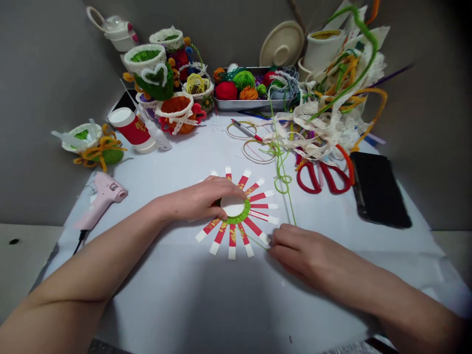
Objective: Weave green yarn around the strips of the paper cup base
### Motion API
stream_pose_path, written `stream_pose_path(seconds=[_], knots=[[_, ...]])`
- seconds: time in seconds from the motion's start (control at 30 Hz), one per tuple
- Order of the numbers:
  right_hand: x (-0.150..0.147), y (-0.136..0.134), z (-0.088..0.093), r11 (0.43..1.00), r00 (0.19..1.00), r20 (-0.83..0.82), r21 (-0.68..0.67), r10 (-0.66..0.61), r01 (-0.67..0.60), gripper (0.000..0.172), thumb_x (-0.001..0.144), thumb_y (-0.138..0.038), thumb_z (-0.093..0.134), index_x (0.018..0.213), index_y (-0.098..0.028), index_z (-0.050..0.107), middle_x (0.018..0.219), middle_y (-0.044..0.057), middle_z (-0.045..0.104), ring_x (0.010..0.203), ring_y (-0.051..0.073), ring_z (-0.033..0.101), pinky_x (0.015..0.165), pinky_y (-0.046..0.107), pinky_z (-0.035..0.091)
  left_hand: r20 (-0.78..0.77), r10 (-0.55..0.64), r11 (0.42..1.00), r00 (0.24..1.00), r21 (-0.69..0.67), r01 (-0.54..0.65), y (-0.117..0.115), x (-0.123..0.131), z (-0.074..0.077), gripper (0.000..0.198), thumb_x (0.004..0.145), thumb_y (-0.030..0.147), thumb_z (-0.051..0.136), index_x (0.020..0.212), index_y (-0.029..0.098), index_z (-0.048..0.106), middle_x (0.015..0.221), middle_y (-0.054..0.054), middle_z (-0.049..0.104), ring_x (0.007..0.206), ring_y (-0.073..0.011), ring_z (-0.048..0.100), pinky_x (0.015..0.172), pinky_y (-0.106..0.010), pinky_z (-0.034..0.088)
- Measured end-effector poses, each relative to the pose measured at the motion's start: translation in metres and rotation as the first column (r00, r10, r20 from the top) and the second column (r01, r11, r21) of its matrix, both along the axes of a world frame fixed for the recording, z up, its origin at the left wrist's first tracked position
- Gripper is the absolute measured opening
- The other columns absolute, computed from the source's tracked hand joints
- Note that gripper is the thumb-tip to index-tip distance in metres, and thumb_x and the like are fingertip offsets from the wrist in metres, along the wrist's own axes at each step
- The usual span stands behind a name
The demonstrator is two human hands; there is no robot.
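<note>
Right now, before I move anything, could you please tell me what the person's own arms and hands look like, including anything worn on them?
The left hand and right hand are bare: no gloves, rings or watch show. The left forearm and right forearm are bare too, with no sleeve in view.

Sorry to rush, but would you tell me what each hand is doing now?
Left hand: holding the cut paper cup.
Right hand: pinching green yarn.

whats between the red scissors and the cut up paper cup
In the head view, a loose strand of green yarn lies on the white cloth between the red-handled scissors and the cut paper cup.
</note>
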State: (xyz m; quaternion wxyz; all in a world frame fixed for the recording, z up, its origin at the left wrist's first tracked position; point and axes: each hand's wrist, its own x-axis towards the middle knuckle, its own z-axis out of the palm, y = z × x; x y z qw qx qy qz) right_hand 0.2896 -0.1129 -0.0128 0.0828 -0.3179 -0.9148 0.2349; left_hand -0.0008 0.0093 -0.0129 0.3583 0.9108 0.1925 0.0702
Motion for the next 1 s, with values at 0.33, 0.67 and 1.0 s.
stream_pose_path(seconds=[0.33,0.67,1.0], knots=[[0.011,0.016,-0.014,0.945,0.967,-0.057,0.205,-0.247,0.254,0.027,0.106,-0.018,0.047,0.092,-0.017,0.07,0.087,0.009,0.064,0.081,0.022,0.058,0.071,0.033,0.046,0.015,0.007,0.999,1.0,-0.034,-0.007,0.001,-0.001,-0.003,0.042,0.096,0.02,0.071,0.137,0.024,0.061,0.14,-0.01,0.066,0.134,-0.0259,0.057,0.115,-0.043,0.043],[-0.012,0.041,-0.04,0.811,0.794,-0.302,0.102,-0.527,0.577,0.02,0.098,-0.024,0.059,0.079,-0.021,0.063,0.076,0.004,0.065,0.07,0.019,0.059,0.064,0.031,0.043,0.045,-0.048,0.997,0.998,-0.058,0.051,-0.008,0.006,0.002,0.043,0.094,0.008,0.061,0.134,0.024,0.062,0.14,-0.01,0.066,0.133,-0.0256,0.059,0.114,-0.044,0.047],[-0.017,0.041,-0.044,0.808,0.79,-0.276,0.069,-0.547,0.585,0.016,0.096,-0.024,0.06,0.08,-0.021,0.062,0.076,0.002,0.067,0.071,0.018,0.06,0.066,0.03,0.042,0.066,0.04,0.999,0.997,0.027,-0.042,-0.02,0.013,-0.002,0.039,0.092,0.033,0.075,0.126,0.019,0.061,0.141,-0.016,0.055,0.131,-0.0289,0.054,0.112,-0.046,0.046]])
